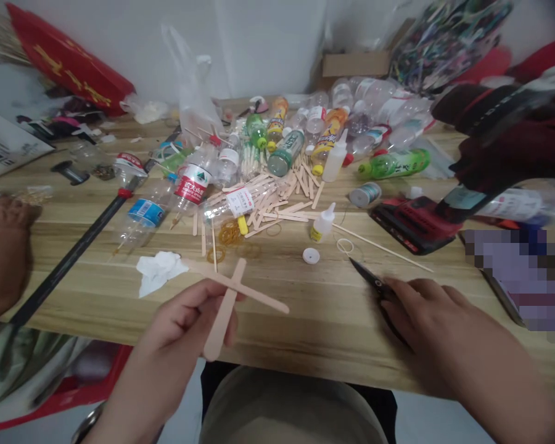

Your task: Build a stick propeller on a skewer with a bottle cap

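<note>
My left hand [187, 330] pinches wooden craft sticks [222, 317] crossed in an X, held above the front of the table. My right hand [444, 333] is closed over the dark handles of a pair of scissors [367, 274], whose blades point to the far left, low over the tabletop. Just beyond the tips are a white ring [345, 246] and a thin wooden skewer [383, 248]. A small glue bottle [322, 225] stands near a round white cap [311, 256]. Rubber bands [231, 234] lie by a loose heap of craft sticks [282, 213].
Plastic bottles [194, 183] crowd the back of the wooden table [287, 333]. A cordless drill [462, 160] stands at right, a phone [504, 290] before it. Crumpled tissue [161, 269] lies left of my left hand. Another person's hand [4, 253] rests at far left beside a black rod [69, 259].
</note>
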A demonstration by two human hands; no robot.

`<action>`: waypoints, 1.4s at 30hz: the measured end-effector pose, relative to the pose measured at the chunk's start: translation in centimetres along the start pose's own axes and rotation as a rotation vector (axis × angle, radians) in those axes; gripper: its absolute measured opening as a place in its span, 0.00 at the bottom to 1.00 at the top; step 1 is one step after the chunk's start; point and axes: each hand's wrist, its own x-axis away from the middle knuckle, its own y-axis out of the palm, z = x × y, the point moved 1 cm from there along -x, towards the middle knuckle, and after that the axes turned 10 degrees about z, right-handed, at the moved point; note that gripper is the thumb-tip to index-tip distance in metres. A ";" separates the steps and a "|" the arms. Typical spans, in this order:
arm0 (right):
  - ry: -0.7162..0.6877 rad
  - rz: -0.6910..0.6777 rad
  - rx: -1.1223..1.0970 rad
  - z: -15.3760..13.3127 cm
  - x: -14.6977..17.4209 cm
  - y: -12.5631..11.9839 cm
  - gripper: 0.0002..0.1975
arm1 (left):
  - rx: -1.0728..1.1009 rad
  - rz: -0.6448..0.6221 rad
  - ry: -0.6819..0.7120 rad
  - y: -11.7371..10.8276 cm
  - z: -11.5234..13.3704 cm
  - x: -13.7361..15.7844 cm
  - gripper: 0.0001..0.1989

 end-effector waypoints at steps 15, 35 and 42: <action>-0.086 -0.146 -0.499 -7.2 -8.5 2.3 0.09 | 0.540 0.139 0.223 1.9 6.7 -4.2 0.09; 0.626 -0.139 -1.615 -10.1 3.2 1.9 0.14 | 0.941 0.348 0.337 1.5 8.7 -8.5 0.22; 0.595 -0.182 -1.540 -10.1 2.6 0.8 0.13 | 0.952 0.348 0.303 2.0 8.0 -7.9 0.21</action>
